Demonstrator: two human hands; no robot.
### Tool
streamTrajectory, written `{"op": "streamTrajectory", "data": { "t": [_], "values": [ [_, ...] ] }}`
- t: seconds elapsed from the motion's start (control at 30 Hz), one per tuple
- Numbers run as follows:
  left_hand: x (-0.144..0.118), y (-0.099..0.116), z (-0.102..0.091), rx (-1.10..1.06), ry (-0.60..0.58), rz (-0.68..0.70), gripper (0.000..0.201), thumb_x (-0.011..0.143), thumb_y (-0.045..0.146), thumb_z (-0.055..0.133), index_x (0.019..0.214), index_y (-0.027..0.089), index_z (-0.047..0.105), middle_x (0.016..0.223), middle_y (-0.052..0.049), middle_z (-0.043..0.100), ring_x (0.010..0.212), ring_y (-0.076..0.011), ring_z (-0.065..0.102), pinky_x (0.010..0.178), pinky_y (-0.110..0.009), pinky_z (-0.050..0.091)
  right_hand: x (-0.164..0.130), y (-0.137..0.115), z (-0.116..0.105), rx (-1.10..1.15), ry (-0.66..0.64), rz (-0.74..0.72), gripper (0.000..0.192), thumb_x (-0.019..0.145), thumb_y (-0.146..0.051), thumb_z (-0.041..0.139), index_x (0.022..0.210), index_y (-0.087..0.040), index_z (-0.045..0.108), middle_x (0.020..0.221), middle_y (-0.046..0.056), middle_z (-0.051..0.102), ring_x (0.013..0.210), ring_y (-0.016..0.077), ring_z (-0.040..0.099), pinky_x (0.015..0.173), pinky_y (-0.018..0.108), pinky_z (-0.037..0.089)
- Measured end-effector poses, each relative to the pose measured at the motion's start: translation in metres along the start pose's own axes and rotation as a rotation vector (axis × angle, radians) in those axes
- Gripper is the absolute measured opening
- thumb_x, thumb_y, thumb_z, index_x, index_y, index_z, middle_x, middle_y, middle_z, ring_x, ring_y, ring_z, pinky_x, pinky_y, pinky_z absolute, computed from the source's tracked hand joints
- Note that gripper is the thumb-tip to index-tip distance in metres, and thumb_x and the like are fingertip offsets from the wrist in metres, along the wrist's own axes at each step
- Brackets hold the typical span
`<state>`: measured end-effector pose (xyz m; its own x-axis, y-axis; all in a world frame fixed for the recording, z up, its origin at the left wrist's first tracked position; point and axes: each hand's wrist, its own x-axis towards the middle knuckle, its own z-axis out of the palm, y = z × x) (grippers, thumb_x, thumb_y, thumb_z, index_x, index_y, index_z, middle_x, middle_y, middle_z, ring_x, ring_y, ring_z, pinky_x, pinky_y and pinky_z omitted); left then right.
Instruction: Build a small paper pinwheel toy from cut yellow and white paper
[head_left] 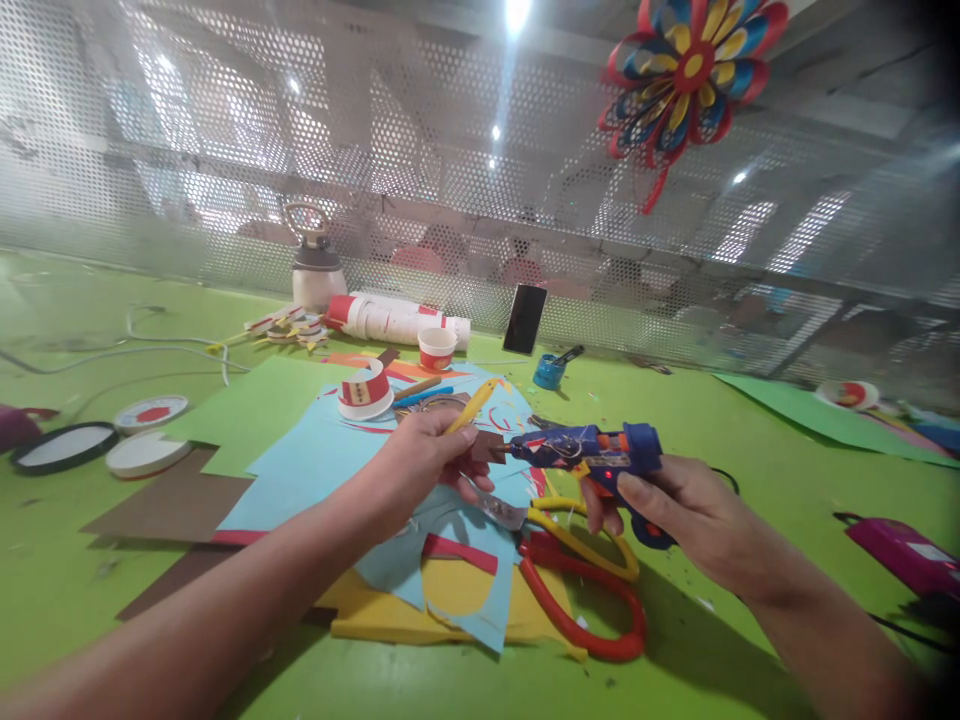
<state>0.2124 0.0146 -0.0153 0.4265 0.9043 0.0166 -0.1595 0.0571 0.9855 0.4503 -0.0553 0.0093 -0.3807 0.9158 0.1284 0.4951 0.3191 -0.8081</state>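
Note:
My left hand (424, 452) is closed on a small brown paper piece (489, 447). A thin yellow paper strip (474, 403) sticks up from the same fingers; whether it is joined to the brown piece I cannot tell. Wrapped round the handle of a blue hot glue gun (592, 447) is my right hand (667, 505). The gun points left, its nozzle at the right edge of the brown piece. Below both hands lie large scissors (619, 640) with red and yellow handles, on blue paper sheets (300, 465) and yellow paper (390, 610).
White-and-red paper cups (365, 390) and stacked cups (397, 320) stand behind the papers. A blue jar (550, 372), a propped phone (524, 318) and a spray bottle (318, 270) are farther back. A magenta case (904, 552) with a cord lies right. A paper flower (694, 68) hangs above.

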Motion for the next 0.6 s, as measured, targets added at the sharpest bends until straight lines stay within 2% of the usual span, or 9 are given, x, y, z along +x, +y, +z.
{"op": "streamTrajectory", "data": {
  "t": [0.27,0.6],
  "values": [
    [0.0003,-0.0001,-0.0010,-0.057,-0.012,-0.008,0.018,0.069,0.027,0.066,0.060,0.013,0.058,0.055,-0.005,0.059,0.046,-0.0154,0.059,0.043,-0.025,0.048,-0.0030,-0.0022,-0.0022,-0.002,0.013,-0.005,0.036,0.091,-0.047,0.044,0.079,-0.016,0.060,0.073,0.006,0.062,0.064,0.0139,0.055,0.058,0.025,0.044],
    [-0.0012,0.0000,-0.0008,0.001,-0.045,-0.032,0.021,0.071,0.031,0.062,0.061,0.012,0.061,0.059,-0.009,0.062,0.049,-0.0155,0.059,0.044,-0.024,0.046,0.0004,0.0004,-0.0012,0.011,0.038,-0.009,0.033,0.092,-0.043,0.044,0.079,-0.017,0.059,0.074,0.005,0.061,0.065,0.0129,0.054,0.059,0.024,0.044]
  ]
}}
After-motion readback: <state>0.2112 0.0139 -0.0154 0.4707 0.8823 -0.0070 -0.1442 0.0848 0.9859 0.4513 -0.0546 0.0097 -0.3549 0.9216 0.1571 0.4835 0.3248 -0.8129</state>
